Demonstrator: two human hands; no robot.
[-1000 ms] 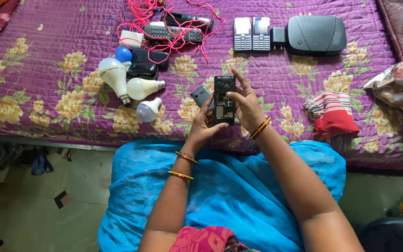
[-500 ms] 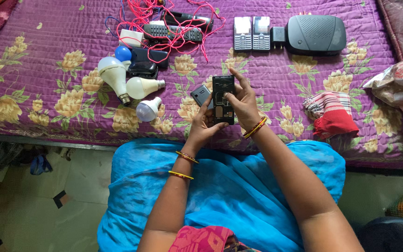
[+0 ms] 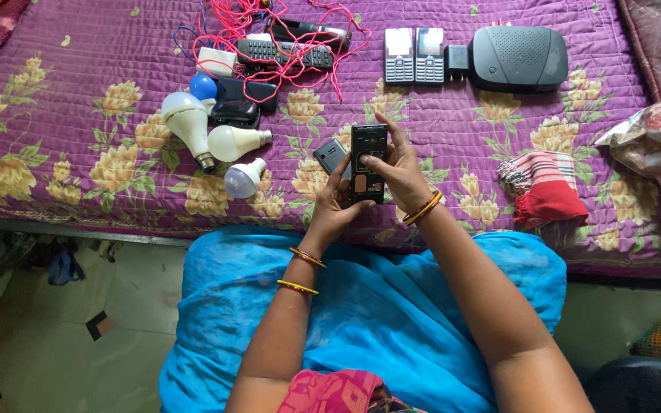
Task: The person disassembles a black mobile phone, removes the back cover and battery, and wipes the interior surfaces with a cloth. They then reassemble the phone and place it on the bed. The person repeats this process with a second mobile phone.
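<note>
A: What's in the hands?

B: Both on a small black rectangular phone with its back cover off (image 3: pixel 367 163), held upright just above the bed edge, approx. centre of view. Left hand (image 3: pixel 336 205) curled round its lower-left side from 7 o'clock, fingers closed on it. Right hand (image 3: pixel 399 172) wraps it from 4 o'clock, thumb pressed on the open back, fingers closed behind.

A: Anything else in the grip?

B: A small grey rectangular cover piece (image 3: pixel 330 157) sits at 9 o'clock of the phone, touching the left hand's fingers; can't tell if it's gripped or just lying on the bed.

A: Around it?

B: All on a purple quilted bedspread with yellow flowers (image 3: pixel 78 92). At 9–10 o'clock: three white bulbs (image 3: pixel 227 141), a blue one w/ them. At 11 o'clock: tangle of red wire (image 3: pixel 284 46) over a black remote. At 12–1 o'clock: two grey keypad phones side by side (image 3: pixel 415 55), then a dark grey rounded set-top box (image 3: pixel 519 57). At 3 o'clock: a folded red-and-white striped cloth (image 3: pixel 543 187), well apart from the hands.
</note>
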